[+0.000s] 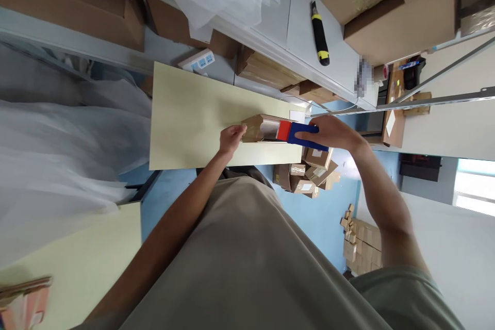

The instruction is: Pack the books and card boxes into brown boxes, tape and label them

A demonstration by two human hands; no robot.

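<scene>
Centrally, brown carton [258, 129] pinched by left hand [231, 140] at its nine o'clock, red-and-blue box [297, 133] clamped by right hand [329, 134] at three o'clock.

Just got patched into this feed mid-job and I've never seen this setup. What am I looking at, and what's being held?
No machine here: a person works with two bare hands. The one picture comes from a camera worn on their head, looking down past their chest. The left hand grips one end of a small brown cardboard box; its other end is open. The right hand holds a red and blue item at that open end; how far inside it sits I cannot tell. Both are above a pale yellow tabletop. Further off lie a yellow and black utility knife, a power strip and larger cardboard boxes.
</scene>
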